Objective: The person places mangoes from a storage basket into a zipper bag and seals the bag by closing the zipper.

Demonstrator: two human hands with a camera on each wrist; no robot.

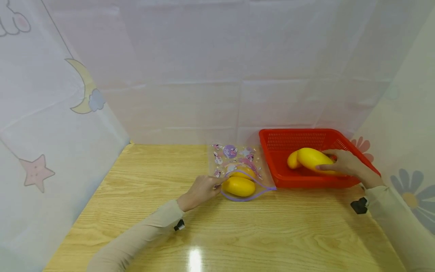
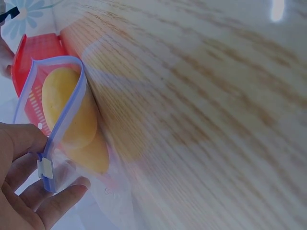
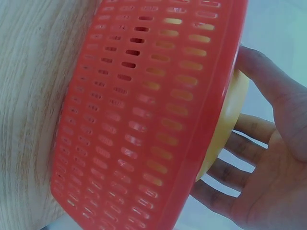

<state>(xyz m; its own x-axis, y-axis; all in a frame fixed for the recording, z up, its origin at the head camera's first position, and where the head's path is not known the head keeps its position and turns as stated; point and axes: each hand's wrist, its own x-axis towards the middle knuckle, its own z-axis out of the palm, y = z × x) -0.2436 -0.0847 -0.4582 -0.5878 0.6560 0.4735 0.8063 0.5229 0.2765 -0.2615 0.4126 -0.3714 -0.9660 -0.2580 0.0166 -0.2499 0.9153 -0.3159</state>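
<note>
My left hand (image 1: 202,192) pinches the edge of a clear printed zip bag (image 1: 246,155) beside its white slider (image 2: 45,167). The bag lies on the table with its purple-rimmed mouth spread toward me. Inside it are two yellow mangoes, a front mango (image 1: 240,187) near the mouth and a back mango (image 1: 246,172) behind it. On the right, my right hand (image 1: 347,164) grips a large yellow mango (image 1: 313,158) within the red basket (image 1: 307,183). Another mango (image 1: 293,160) shows partly behind the held one. In the right wrist view, the basket wall hides much of the held mango.
The basket stands right of the bag, close to it, at the back of the wooden table (image 1: 163,166). A pale sheet (image 1: 187,94) hangs behind the table, and printed sheets flank both sides.
</note>
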